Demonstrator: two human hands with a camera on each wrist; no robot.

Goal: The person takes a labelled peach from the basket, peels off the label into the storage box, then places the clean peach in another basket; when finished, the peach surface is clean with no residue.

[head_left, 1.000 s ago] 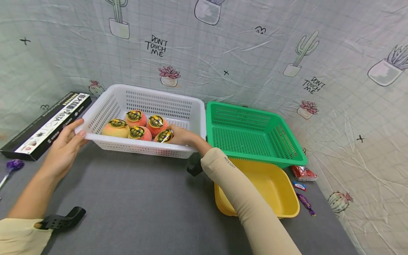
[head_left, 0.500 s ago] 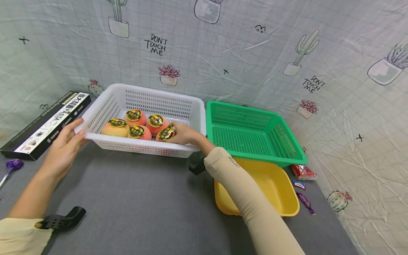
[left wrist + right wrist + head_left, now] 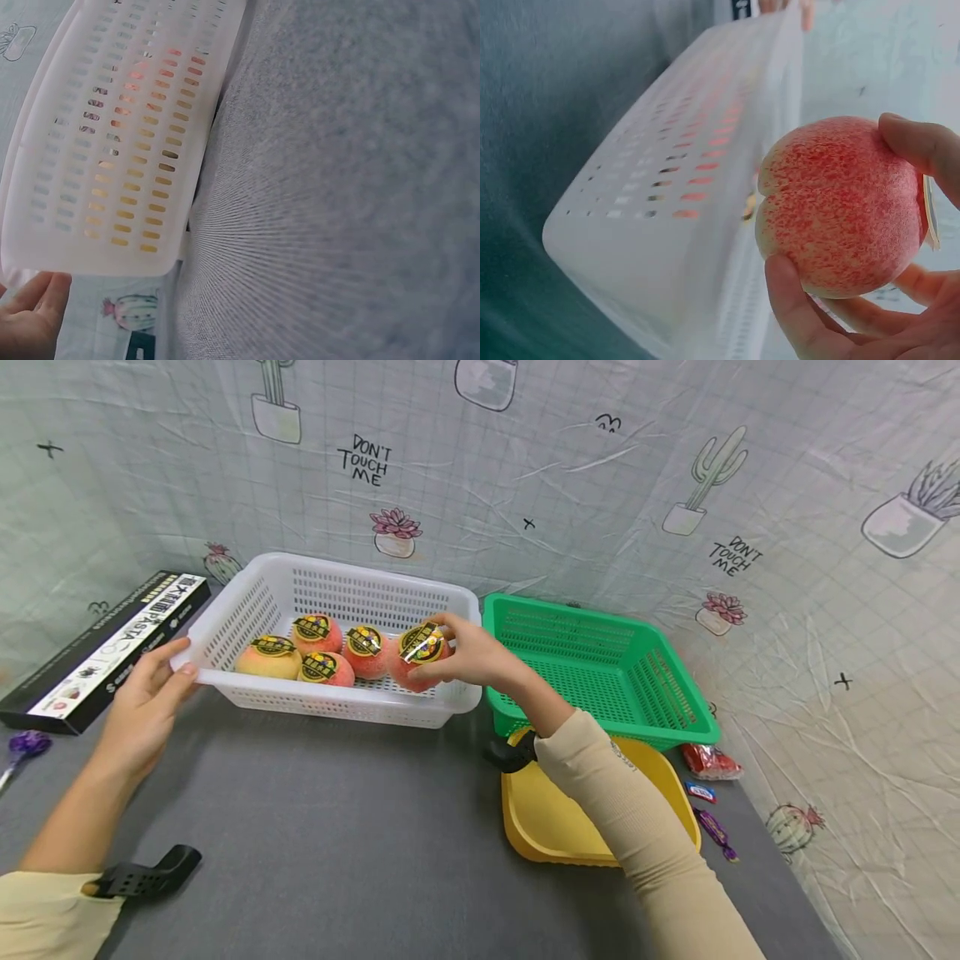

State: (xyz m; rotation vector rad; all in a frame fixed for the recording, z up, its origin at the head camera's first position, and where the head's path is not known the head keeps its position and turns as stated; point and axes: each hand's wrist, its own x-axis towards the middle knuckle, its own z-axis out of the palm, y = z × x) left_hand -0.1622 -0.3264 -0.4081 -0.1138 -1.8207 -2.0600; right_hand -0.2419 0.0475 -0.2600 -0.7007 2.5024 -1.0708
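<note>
A white perforated plastic basket (image 3: 337,703) stands at the back left. My left hand (image 3: 146,714) grips the left end of its rim between thumb and fingers; in the left wrist view only the fingertips (image 3: 41,296) show at the basket's corner. In my right hand (image 3: 483,656) is a pink-red peach (image 3: 840,210) with a black-and-gold label, pinched between thumb and fingers and held at rim height over the basket's right part. Several labelled peaches lie inside to its left, among them a yellow one (image 3: 262,667) and a red one (image 3: 365,660).
Right of the white basket is a green basket (image 3: 600,724), with a yellow tub (image 3: 555,827) in front, partly hidden by my right arm. A black pasta box (image 3: 75,693) and a purple lollipop (image 3: 28,743) lie left. Small wrapped sweets (image 3: 716,833) and a red packet (image 3: 708,762) lie right.
My right hand has lifted the peach from the basket's floor and moved it right and up. The left hand stays on the rim.
</note>
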